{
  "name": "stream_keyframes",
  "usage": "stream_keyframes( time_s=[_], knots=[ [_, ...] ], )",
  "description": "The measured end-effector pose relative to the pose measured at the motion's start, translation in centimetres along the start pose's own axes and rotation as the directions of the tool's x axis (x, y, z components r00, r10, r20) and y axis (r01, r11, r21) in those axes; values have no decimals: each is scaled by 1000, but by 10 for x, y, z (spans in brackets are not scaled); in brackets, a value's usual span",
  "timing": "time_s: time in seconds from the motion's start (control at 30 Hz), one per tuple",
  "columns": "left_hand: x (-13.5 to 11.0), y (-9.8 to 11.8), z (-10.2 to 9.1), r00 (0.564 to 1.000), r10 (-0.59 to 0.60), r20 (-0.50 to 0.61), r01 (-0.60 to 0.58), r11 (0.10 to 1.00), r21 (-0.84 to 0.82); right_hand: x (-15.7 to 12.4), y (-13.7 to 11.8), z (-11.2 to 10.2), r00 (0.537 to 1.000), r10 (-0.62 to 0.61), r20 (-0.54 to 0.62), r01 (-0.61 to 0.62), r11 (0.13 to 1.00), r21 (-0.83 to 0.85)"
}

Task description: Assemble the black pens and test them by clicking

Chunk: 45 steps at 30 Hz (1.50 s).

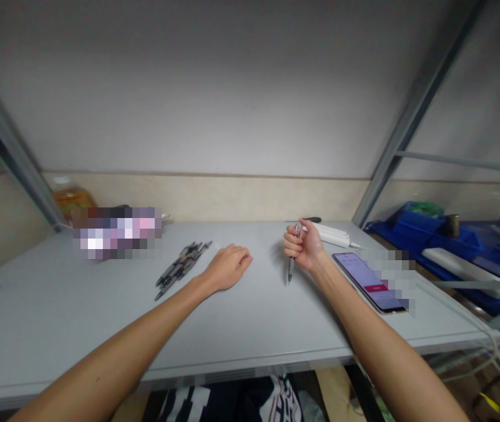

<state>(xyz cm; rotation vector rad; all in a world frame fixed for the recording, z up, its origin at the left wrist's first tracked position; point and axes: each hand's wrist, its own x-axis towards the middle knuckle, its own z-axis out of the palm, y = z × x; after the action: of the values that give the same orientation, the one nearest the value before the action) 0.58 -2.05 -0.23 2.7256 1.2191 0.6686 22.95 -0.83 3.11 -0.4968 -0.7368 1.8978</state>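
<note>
A slim, grey-and-black pen [291, 272] is gripped near-upright in the right hand [305, 246]. The left hand [231, 266] is rested, curled, beside a cluster of similar pens [182, 269]; whether anything is enclosed cannot be told. Apparently, one pen is being handled; the cluster is left.

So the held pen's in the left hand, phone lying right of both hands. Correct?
Not the left hand: the head view shows the held pen in the right hand. The phone does lie right of both hands.

Left grip [230, 268] palm down, right grip [303, 245] clenched
</note>
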Motion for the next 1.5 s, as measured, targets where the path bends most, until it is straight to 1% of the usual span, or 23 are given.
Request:
stream_keyframes(
  time_s=[0.5,0.9,1.23,1.4,1.5],
  knots=[
    [0,0,0,1000,15,11,-16,999,44,0,0,1,1000,6,24,-6,1000,-19],
    [-1,0,0,1000,13,16,-13,1000,19,0,1,3,999,1,-38,-3,998,-57],
    [-1,0,0,1000,12,23,-12,1000,22,0,1,2,1000,-10,-8,9,994,-109],
    [-1,0,0,1000,20,24,-21,999,43,0,0,4,999,-15,-28,12,993,-114],
    [-1,0,0,999,19,26,-20,999,48,2,2,7,995,-6,-98,-11,984,-175]
  ],
)
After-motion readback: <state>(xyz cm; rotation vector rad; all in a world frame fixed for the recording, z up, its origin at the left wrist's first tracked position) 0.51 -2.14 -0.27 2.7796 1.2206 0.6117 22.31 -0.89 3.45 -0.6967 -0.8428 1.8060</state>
